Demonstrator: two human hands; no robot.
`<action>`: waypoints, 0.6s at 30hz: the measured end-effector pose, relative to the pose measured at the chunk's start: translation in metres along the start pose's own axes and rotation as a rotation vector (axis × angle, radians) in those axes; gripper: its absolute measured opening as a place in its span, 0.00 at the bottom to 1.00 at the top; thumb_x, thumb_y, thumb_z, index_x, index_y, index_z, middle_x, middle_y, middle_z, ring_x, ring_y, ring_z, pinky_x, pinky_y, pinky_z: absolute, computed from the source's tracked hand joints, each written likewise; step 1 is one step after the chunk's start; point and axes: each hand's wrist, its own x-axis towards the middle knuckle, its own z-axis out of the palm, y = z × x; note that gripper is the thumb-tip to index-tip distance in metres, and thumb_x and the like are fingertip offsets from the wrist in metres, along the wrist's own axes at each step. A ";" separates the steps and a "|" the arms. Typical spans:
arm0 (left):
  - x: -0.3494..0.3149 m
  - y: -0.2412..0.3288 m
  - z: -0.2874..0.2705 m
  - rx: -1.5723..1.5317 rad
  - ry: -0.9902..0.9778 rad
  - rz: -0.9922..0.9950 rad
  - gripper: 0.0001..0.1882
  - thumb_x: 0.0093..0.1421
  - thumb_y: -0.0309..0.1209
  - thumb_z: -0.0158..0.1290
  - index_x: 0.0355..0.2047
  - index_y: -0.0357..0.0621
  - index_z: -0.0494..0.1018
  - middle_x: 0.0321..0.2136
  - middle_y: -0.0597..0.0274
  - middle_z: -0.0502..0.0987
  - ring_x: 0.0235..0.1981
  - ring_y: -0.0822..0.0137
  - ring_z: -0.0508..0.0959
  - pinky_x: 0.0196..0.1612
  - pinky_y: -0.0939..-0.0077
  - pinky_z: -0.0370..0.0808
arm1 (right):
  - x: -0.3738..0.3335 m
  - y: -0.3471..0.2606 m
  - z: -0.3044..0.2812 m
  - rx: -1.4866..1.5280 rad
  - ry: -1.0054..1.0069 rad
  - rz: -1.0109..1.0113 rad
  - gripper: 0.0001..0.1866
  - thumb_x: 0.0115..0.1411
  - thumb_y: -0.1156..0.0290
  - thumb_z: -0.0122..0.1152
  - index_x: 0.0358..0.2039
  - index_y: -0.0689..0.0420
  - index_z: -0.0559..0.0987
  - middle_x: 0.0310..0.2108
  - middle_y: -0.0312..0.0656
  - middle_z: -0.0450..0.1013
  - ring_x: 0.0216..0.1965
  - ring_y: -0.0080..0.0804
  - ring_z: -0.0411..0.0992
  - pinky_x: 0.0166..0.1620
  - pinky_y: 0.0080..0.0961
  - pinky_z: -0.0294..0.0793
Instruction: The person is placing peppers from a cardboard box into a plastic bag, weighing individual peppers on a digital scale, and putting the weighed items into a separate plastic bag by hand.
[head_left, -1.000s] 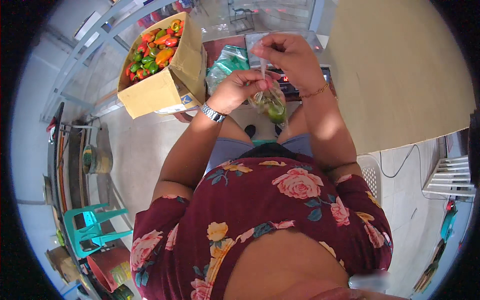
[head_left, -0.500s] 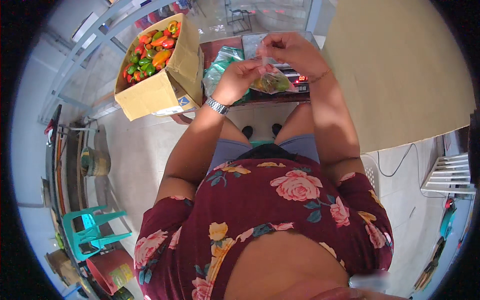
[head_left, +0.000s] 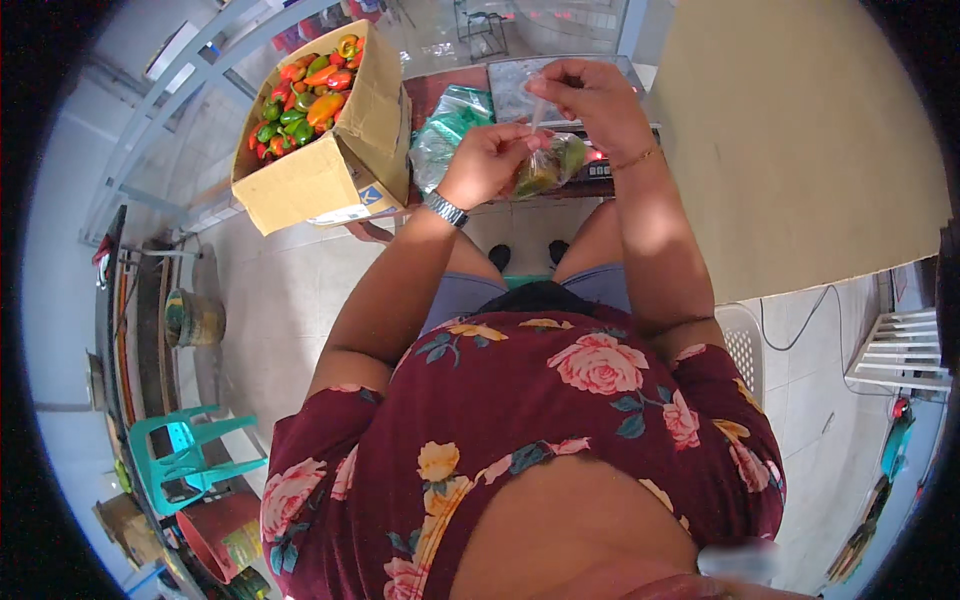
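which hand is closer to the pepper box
Left. The left hand is to the right of the pepper box, pinching the clear bag's neck; the right hand is farther right, at its top.

A reddish table (head_left: 432,90) bears green plastic bags (head_left: 452,122) beside a digital scale (head_left: 508,90).

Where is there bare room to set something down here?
On the table, only a small patch between the cardboard box and the green plastic bags looks free. The floor between the box and the green chair offers more bare room. It is crowded around the scale, where the left hand and right hand pinch a clear bag.
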 end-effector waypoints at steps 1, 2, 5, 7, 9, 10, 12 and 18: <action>0.002 0.003 0.001 0.069 0.021 0.121 0.10 0.58 0.29 0.50 0.36 0.37 0.76 0.28 0.62 0.79 0.28 0.75 0.77 0.35 0.84 0.73 | 0.004 0.001 -0.002 -0.004 0.004 -0.001 0.09 0.51 0.69 0.64 0.28 0.62 0.79 0.18 0.29 0.67 0.19 0.14 0.59 0.23 0.13 0.58; 0.003 0.008 0.000 0.068 0.018 0.125 0.10 0.58 0.29 0.50 0.36 0.37 0.76 0.28 0.62 0.79 0.28 0.75 0.77 0.35 0.84 0.73 | 0.008 0.002 -0.003 -0.075 -0.001 -0.003 0.09 0.52 0.69 0.62 0.30 0.61 0.78 0.19 0.29 0.67 0.20 0.15 0.59 0.24 0.13 0.59; 0.004 0.016 -0.009 -0.024 0.022 -0.023 0.10 0.59 0.27 0.48 0.35 0.35 0.76 0.31 0.60 0.79 0.32 0.73 0.77 0.40 0.82 0.72 | 0.011 -0.006 -0.004 -0.022 0.083 -0.032 0.10 0.55 0.68 0.57 0.36 0.60 0.77 0.24 0.31 0.68 0.23 0.16 0.60 0.26 0.14 0.60; 0.012 0.011 -0.015 -0.411 0.021 -0.028 0.11 0.59 0.26 0.46 0.35 0.32 0.75 0.38 0.55 0.77 0.38 0.71 0.76 0.44 0.79 0.71 | 0.013 -0.009 -0.012 0.101 0.170 -0.063 0.12 0.57 0.68 0.54 0.39 0.59 0.75 0.27 0.33 0.68 0.25 0.18 0.61 0.28 0.15 0.61; 0.011 0.006 -0.027 -0.578 -0.021 -0.065 0.11 0.59 0.25 0.45 0.37 0.29 0.73 0.43 0.52 0.74 0.44 0.68 0.73 0.49 0.75 0.69 | 0.017 -0.006 -0.039 0.411 0.341 -0.225 0.15 0.60 0.64 0.49 0.46 0.56 0.71 0.33 0.36 0.69 0.29 0.20 0.63 0.33 0.19 0.63; 0.011 0.002 -0.032 -0.721 -0.001 -0.090 0.12 0.59 0.25 0.44 0.39 0.29 0.72 0.44 0.51 0.73 0.45 0.67 0.73 0.50 0.73 0.69 | 0.015 0.000 -0.045 0.411 0.342 -0.228 0.15 0.60 0.64 0.49 0.46 0.56 0.71 0.33 0.36 0.69 0.29 0.20 0.63 0.33 0.19 0.63; 0.007 0.007 -0.038 -0.925 -0.021 -0.084 0.13 0.61 0.28 0.43 0.41 0.30 0.70 0.45 0.50 0.72 0.48 0.64 0.71 0.52 0.70 0.67 | 0.007 0.029 -0.048 0.556 0.458 -0.042 0.21 0.56 0.54 0.55 0.47 0.51 0.70 0.33 0.33 0.70 0.33 0.21 0.65 0.36 0.27 0.65; 0.014 0.003 -0.028 -1.103 0.006 0.005 0.13 0.62 0.31 0.43 0.40 0.32 0.69 0.47 0.48 0.71 0.50 0.63 0.69 0.54 0.69 0.66 | -0.051 0.086 0.034 1.264 -0.031 0.327 0.28 0.62 0.47 0.39 0.56 0.51 0.60 0.50 0.41 0.66 0.52 0.36 0.64 0.55 0.38 0.61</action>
